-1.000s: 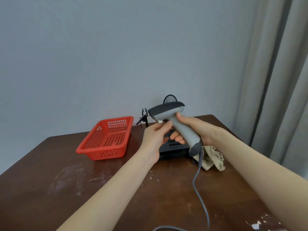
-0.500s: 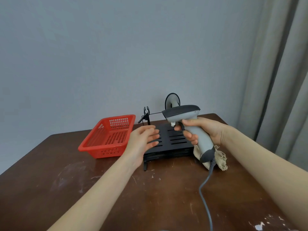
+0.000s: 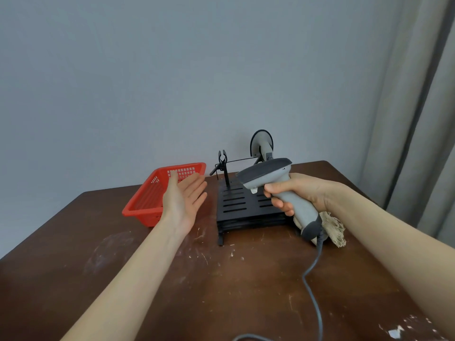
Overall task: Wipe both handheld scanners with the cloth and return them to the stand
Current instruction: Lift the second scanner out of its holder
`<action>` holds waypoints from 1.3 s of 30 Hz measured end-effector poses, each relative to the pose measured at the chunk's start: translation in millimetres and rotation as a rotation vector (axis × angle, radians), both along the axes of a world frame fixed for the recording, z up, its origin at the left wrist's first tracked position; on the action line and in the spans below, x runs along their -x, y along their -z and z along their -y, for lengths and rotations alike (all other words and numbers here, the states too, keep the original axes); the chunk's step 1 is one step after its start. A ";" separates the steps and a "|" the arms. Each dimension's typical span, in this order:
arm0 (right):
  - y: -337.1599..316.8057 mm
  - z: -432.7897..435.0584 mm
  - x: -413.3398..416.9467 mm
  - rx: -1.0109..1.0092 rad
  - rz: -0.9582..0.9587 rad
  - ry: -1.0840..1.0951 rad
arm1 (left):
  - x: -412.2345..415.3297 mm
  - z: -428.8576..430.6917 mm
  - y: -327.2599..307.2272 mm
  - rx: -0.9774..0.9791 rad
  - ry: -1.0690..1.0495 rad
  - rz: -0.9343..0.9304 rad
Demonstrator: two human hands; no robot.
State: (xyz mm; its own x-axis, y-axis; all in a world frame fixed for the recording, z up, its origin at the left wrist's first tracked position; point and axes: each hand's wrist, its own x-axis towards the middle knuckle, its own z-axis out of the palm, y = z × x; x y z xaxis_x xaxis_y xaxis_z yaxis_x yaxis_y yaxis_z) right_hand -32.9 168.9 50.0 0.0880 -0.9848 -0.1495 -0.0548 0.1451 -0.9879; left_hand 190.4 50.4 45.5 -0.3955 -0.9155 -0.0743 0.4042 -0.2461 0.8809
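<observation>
Trailing cable (image 3: 317,279): one, grey, running from the scanner's butt down over the table (image 3: 246,291) in front of the stand and out of the bottom edge.
Hands: two, both bare.
Right hand (image 3: 302,193): above the stand's right side, fingers curled round the scanner's handle just below its head.
Scanner (image 3: 278,183): one plainly seen, grey with a dark top, held in the air over the stand's right edge. Its head points left, across the stand. The handle's long axis slants down and to the near right, and the dark butt ends off the stand's near right corner.
Cloth (image 3: 332,227): one, beige and frayed, lying on the table at the stand's near right corner, partly hidden by the handle.
Left hand (image 3: 184,200): left of the stand, in the air, palm turned toward the stand, fingers straight and close together, touching nothing.
Stand (image 3: 241,205): one, black, slotted, flat on the table.
Basket (image 3: 152,193): one, red, left of the stand, behind the left hand.
Clip post (image 3: 222,159): one, black, upright at the stand's far left.
Round dark part (image 3: 262,146): at the stand's far right. Whether it is a second scanner cannot be told.
Curtain (image 3: 418,107): grey, far right of the stand.
</observation>
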 end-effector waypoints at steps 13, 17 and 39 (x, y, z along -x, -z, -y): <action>1.0 4.6 -9.3 -0.035 -0.066 0.010 | -5.8 2.9 2.5 0.017 0.012 0.004; 0.0 5.9 -12.4 -0.032 -0.093 0.027 | -5.0 2.6 3.5 0.013 0.019 0.003; -13.0 4.0 -23.7 0.022 -0.183 -0.011 | -3.7 0.3 -1.9 0.021 0.097 0.030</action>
State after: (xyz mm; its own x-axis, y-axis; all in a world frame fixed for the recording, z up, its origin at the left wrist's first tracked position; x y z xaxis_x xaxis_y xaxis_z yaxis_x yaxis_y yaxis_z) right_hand -9.2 165.0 63.1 0.0717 -0.9873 -0.1420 -0.2354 0.1216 -0.9643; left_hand 194.1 50.1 47.3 -0.4805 -0.8743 -0.0684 0.3529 -0.2642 0.8976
